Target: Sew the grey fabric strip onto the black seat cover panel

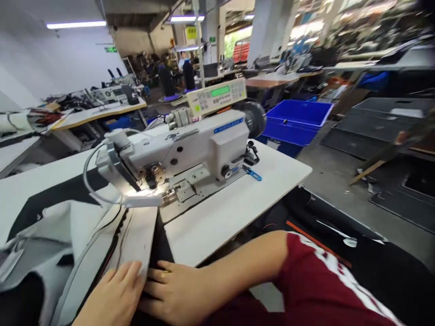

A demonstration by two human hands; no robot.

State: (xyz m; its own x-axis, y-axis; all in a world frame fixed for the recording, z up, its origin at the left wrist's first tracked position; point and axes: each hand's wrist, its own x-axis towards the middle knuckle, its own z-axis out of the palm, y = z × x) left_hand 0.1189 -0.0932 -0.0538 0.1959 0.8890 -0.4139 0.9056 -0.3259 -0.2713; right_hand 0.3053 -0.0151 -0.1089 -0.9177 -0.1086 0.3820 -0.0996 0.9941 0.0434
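My left hand lies flat on a strip of white and black fabric at the near edge of the white sewing table. My right hand presses the same fabric just beside it, fingers pointing left, a ring on one finger. The strip runs away from my hands toward the needle area of a grey industrial sewing machine, lit by a small lamp. More grey and black fabric is bunched at the left.
A blue plastic bin stands beyond the table's right end. Black panels are stacked at the right. Other sewing tables and thread cones fill the background. A control panel sits on top of the machine.
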